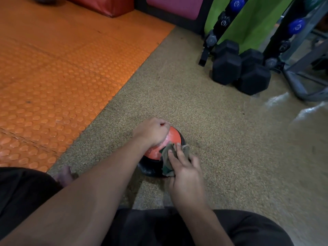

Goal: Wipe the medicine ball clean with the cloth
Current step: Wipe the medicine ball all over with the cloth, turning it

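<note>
One red-and-black ball [160, 148] sits on speckled tan carpet [213, 139], center frame. One grey-green cloth [168, 158] lies on its near right side. Right hand [186, 173] presses the cloth w/ fingers straight, slightly apart. Left hand [152, 132] rests on the ball's top, fingers curled under; grip can't be told. Two black dumbbells [241, 71] by a rack [305, 73]. Orange studded mat [62, 68] at left. Blue weights' logos unreadable.

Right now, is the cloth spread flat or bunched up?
Bunched: the cloth lies crumpled under the right hand against the medicine ball.
</note>
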`<state>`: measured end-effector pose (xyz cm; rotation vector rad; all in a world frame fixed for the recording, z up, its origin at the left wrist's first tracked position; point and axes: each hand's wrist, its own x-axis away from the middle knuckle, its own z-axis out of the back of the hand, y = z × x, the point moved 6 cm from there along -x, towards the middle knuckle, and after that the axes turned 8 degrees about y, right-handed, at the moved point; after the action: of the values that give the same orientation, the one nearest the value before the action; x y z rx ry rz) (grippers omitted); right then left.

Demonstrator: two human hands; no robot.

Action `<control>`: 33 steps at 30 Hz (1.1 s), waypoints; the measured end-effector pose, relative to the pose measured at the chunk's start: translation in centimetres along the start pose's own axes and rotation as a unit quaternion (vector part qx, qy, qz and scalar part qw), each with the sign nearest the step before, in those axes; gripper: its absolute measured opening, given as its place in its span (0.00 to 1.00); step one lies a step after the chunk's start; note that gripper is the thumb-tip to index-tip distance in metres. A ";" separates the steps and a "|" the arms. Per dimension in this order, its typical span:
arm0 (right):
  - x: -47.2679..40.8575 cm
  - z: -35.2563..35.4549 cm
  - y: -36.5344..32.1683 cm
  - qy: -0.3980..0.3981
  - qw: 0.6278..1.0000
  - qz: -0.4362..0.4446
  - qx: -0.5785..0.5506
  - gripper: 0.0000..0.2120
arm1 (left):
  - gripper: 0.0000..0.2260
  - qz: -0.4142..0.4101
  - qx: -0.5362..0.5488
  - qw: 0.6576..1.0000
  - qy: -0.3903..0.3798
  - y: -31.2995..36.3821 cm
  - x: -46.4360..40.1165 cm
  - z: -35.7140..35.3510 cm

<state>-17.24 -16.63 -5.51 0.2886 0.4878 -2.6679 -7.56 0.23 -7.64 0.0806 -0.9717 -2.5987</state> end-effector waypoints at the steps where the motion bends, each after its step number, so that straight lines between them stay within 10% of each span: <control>1: -0.7 0.0 0.6 0.012 1.000 -0.015 0.001 0.30 | 0.16 -0.002 -0.013 1.000 0.008 0.3 0.2 0.0; 18: -6.7 1.9 4.4 0.049 0.993 -0.098 -0.046 0.25 | 0.25 0.030 -0.080 0.996 0.010 1.1 1.8 -0.2; 28: 2.0 0.9 0.8 -0.004 0.999 0.018 0.045 0.30 | 0.22 0.049 -0.075 0.996 -0.007 0.5 0.9 -0.4; 33: -3.8 1.2 4.1 0.060 0.991 -0.115 -0.012 0.25 | 0.24 0.039 -0.109 0.991 -0.068 1.2 0.2 -0.6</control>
<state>-12.20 -19.16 -4.60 0.4113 0.6247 -2.8774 -7.28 -1.06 -7.36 -0.1909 -0.7127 -2.6460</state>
